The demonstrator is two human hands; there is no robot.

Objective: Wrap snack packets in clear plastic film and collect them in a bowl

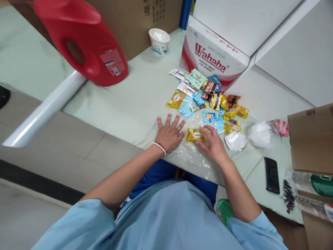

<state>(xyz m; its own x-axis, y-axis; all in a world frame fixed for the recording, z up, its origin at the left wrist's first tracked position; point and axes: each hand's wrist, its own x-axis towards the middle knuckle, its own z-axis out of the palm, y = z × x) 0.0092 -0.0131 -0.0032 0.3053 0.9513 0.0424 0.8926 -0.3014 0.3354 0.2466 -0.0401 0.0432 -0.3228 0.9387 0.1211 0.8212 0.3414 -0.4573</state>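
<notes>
My left hand [169, 133] lies flat with fingers spread on a clear plastic bag [191, 154] at the table's near edge. It wears a ring and a beaded bracelet. My right hand [212, 142] rests on the same bag, its fingers closed on a small yellow snack packet [195, 134] that lies between both hands. Just beyond them spreads a pile of small snack packets [205, 97], yellow, blue, brown and white.
A red detergent jug [85, 41] and a paper cup [159, 41] stand at the back left. A Wahaha carton [212, 57] sits behind the pile. Crumpled clear bags [247, 137], a black phone [272, 174], water bottles [312, 184] and a cardboard box [310, 139] lie at the right.
</notes>
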